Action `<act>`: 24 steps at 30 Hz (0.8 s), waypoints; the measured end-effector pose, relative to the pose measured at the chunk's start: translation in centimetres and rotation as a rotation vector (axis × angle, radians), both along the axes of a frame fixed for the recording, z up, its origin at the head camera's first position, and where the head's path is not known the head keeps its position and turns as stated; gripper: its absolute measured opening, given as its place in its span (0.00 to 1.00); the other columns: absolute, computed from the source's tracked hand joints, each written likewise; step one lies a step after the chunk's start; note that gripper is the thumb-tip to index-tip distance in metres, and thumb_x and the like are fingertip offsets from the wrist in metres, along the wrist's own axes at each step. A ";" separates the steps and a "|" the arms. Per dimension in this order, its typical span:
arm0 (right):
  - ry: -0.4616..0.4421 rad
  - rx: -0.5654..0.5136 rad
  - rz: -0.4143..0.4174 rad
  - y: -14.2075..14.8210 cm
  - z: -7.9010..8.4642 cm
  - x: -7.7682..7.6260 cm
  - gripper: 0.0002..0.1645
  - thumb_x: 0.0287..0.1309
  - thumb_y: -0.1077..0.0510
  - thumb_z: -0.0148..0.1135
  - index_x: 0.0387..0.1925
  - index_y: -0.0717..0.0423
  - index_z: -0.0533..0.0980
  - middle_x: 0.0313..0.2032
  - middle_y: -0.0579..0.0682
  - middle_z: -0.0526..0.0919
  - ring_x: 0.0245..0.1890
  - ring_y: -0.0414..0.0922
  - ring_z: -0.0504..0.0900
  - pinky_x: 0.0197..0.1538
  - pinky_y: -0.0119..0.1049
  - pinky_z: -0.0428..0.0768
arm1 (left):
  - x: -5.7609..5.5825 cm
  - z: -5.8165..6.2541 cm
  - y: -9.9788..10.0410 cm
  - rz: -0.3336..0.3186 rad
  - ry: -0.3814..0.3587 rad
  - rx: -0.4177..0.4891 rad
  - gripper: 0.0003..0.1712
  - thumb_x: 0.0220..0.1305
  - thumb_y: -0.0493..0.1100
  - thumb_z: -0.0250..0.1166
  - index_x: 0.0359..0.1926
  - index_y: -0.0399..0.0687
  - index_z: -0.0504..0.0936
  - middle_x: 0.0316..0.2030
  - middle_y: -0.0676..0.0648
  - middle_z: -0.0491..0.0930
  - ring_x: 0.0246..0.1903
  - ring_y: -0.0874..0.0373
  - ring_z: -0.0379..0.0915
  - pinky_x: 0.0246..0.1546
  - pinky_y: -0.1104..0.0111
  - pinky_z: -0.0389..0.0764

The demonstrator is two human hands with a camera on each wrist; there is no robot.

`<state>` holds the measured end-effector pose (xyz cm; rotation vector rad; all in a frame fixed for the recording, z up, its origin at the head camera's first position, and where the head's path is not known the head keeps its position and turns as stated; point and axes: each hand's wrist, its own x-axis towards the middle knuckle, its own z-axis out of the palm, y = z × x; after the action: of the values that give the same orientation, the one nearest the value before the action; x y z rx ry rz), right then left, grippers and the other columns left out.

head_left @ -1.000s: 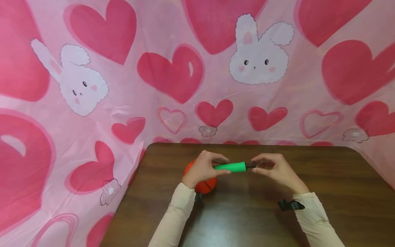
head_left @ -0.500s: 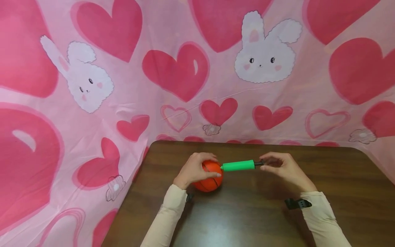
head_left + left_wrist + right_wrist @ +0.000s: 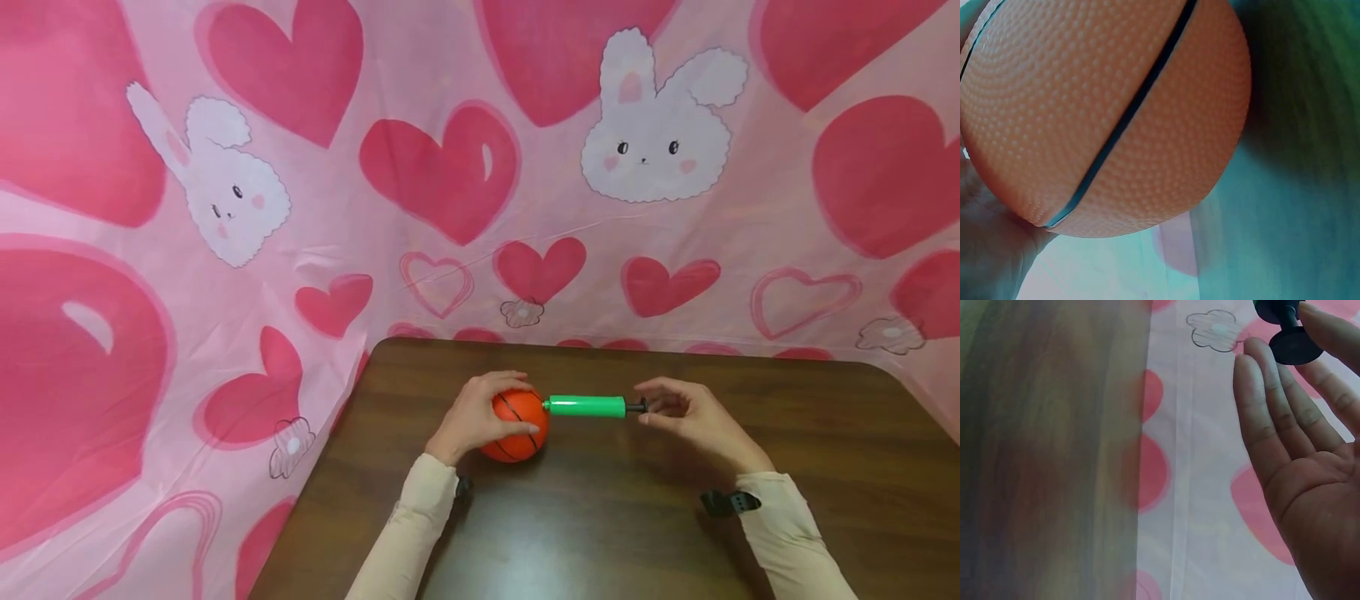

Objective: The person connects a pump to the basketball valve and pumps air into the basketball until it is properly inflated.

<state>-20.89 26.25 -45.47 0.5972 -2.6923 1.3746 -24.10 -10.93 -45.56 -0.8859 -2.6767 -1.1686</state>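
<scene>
An orange toy basketball point(image 3: 517, 425) with black lines sits on the table, gripped from its left side by my left hand point(image 3: 472, 419), thumb in front and fingers over the top. Its pebbled surface fills much of the left wrist view. A small green hand pump point(image 3: 587, 406) lies level between the hands, its nozzle end right at the ball's right side. At the pump's other end, my right hand point(image 3: 693, 417) pinches the black plunger handle point(image 3: 642, 407) between thumb and fingers. The right wrist view shows the round black handle end point(image 3: 1295, 347) by the thumb, the other fingers extended.
The brown wooden table point(image 3: 600, 517) reaches back to a pink cloth backdrop point(image 3: 540, 200) with hearts and rabbit faces. A black wrist mount point(image 3: 729, 502) sits at the right cuff.
My left hand has let go of the pump's green barrel and taken hold of the ball. The pump has shifted slightly right, still pinched by my right hand. The head view has turned a little.
</scene>
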 end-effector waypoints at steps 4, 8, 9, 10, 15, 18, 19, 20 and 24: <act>-0.015 0.015 0.008 0.0 -0.1 0.3 0.25 0.60 0.57 0.76 0.58 0.56 0.80 0.44 0.57 0.89 0.38 0.35 0.87 0.43 0.30 0.86 | 0.3 -0.1 0.1 0.009 0.021 0.010 0.32 0.53 0.55 0.82 0.59 0.57 0.86 0.64 0.49 0.83 0.65 0.51 0.76 0.61 0.49 0.82; 0.011 0.068 -0.007 0.0 0.1 0.6 0.26 0.60 0.53 0.76 0.59 0.52 0.80 0.50 0.55 0.89 0.44 0.35 0.87 0.49 0.32 0.85 | 0.5 -0.2 0.2 0.016 0.047 0.006 0.31 0.53 0.56 0.81 0.59 0.58 0.87 0.64 0.48 0.83 0.63 0.51 0.78 0.60 0.49 0.82; 0.026 0.091 -0.014 0.0 0.2 0.7 0.26 0.61 0.53 0.76 0.60 0.50 0.80 0.53 0.53 0.88 0.47 0.35 0.86 0.51 0.32 0.85 | 0.6 -0.1 0.2 0.018 0.048 0.004 0.31 0.53 0.56 0.81 0.58 0.59 0.87 0.64 0.49 0.83 0.63 0.51 0.77 0.60 0.49 0.82; 0.046 0.111 -0.023 -0.1 0.3 0.7 0.26 0.61 0.52 0.76 0.60 0.48 0.80 0.54 0.53 0.88 0.49 0.37 0.86 0.53 0.35 0.85 | 0.6 -0.1 0.2 0.020 0.048 0.002 0.30 0.53 0.56 0.81 0.58 0.59 0.87 0.64 0.49 0.83 0.64 0.51 0.77 0.60 0.50 0.82; 0.203 0.194 -0.062 -0.8 1.3 0.7 0.29 0.57 0.53 0.79 0.60 0.43 0.81 0.56 0.47 0.87 0.56 0.35 0.80 0.58 0.37 0.80 | 0.8 -0.1 0.3 0.031 0.039 -0.016 0.29 0.53 0.56 0.81 0.57 0.60 0.87 0.63 0.52 0.83 0.64 0.52 0.77 0.58 0.53 0.84; 0.289 0.202 -0.052 -1.9 2.1 0.6 0.32 0.53 0.56 0.81 0.60 0.44 0.81 0.55 0.46 0.87 0.55 0.30 0.78 0.59 0.30 0.77 | 0.7 -0.2 0.4 0.031 0.043 -0.020 0.29 0.54 0.56 0.81 0.57 0.60 0.87 0.63 0.51 0.83 0.64 0.52 0.77 0.59 0.51 0.83; 0.306 0.200 -0.039 -2.5 2.3 0.5 0.32 0.52 0.56 0.81 0.60 0.45 0.81 0.54 0.46 0.87 0.55 0.29 0.78 0.58 0.28 0.77 | 0.7 -0.2 0.4 0.030 0.042 -0.017 0.29 0.54 0.56 0.81 0.57 0.60 0.87 0.63 0.51 0.83 0.64 0.52 0.77 0.59 0.51 0.83; 0.323 0.197 -0.020 -3.0 2.5 0.4 0.33 0.51 0.58 0.82 0.60 0.46 0.81 0.54 0.47 0.87 0.54 0.29 0.78 0.57 0.27 0.78 | 0.7 -0.2 0.4 0.028 0.042 -0.014 0.28 0.54 0.55 0.81 0.57 0.60 0.87 0.64 0.50 0.83 0.64 0.51 0.77 0.59 0.51 0.83; 0.371 0.202 0.057 -5.5 2.9 -0.1 0.33 0.48 0.60 0.82 0.58 0.50 0.81 0.53 0.47 0.87 0.53 0.39 0.82 0.54 0.35 0.84 | 0.8 -0.1 0.6 0.023 0.056 -0.011 0.28 0.54 0.55 0.81 0.57 0.60 0.88 0.63 0.51 0.83 0.64 0.52 0.77 0.56 0.54 0.85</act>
<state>-20.98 20.71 -42.53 0.8550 -2.5378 0.8966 -23.32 -10.36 -45.66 -0.8738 -2.6443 -1.1083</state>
